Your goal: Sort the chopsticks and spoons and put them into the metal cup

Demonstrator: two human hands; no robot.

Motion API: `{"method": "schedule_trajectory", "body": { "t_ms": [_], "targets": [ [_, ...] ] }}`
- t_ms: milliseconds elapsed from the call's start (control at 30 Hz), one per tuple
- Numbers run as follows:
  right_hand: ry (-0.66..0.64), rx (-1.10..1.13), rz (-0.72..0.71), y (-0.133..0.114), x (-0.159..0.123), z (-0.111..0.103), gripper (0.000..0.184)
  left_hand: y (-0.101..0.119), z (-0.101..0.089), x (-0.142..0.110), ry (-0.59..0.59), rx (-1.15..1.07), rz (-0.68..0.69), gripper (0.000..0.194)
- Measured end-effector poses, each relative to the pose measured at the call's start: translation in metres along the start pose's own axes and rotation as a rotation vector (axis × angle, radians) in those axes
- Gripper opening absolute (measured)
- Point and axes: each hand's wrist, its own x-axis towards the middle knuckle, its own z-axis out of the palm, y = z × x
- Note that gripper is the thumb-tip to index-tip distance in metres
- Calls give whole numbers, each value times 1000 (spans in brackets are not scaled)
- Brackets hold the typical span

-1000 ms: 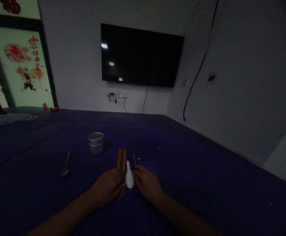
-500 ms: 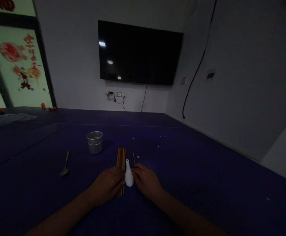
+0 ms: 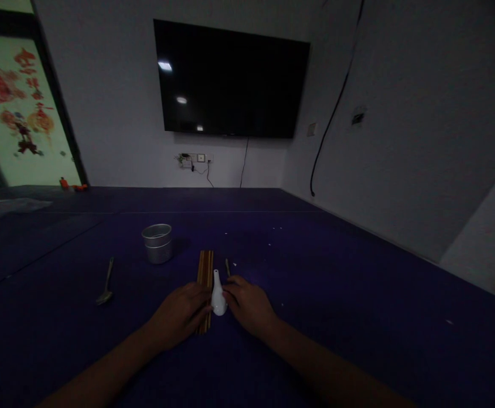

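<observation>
A bundle of wooden chopsticks (image 3: 206, 262) lies lengthwise on the dark blue surface. My left hand (image 3: 182, 311) closes over its middle from the left, with its fingertips at the edge of a white soup spoon (image 3: 218, 300). That spoon lies face down beside the bundle, its handle pointing away from me. To its right, my right hand (image 3: 250, 306) is curled over a thin utensil with a metal handle (image 3: 227, 266). Only the handle's far end shows, and the rest is under the hand. The right thumb touches or nearly touches the white spoon.
A grey metal cup (image 3: 158, 246) stands upright beyond my left hand. Farther left lies a metal spoon (image 3: 106, 289). Small white scraps (image 3: 269, 245) dot the blue surface (image 3: 336, 272). A television (image 3: 234, 82) hangs on the back wall, and a black cable (image 3: 332, 113) runs down the right wall.
The whole view has shifted a little, so things appear slightly farther left and higher. Both hands keep nearly the same places around the chopsticks and the white spoon.
</observation>
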Motion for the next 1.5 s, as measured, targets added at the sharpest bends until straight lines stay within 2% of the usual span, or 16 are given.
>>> {"method": "schedule_trajectory", "body": {
  "t_ms": [367, 1033, 1500],
  "targets": [
    [19, -23, -14, 1, -1, 4, 31, 3, -4, 0, -18, -8, -28, 29],
    [-48, -49, 16, -6, -1, -5, 32, 2, -9, -1, -72, -5, -45, 31],
    [-13, -32, 11, -1, -2, 0, 32, 4, -5, 1, -36, -6, -39, 28]
  ]
}}
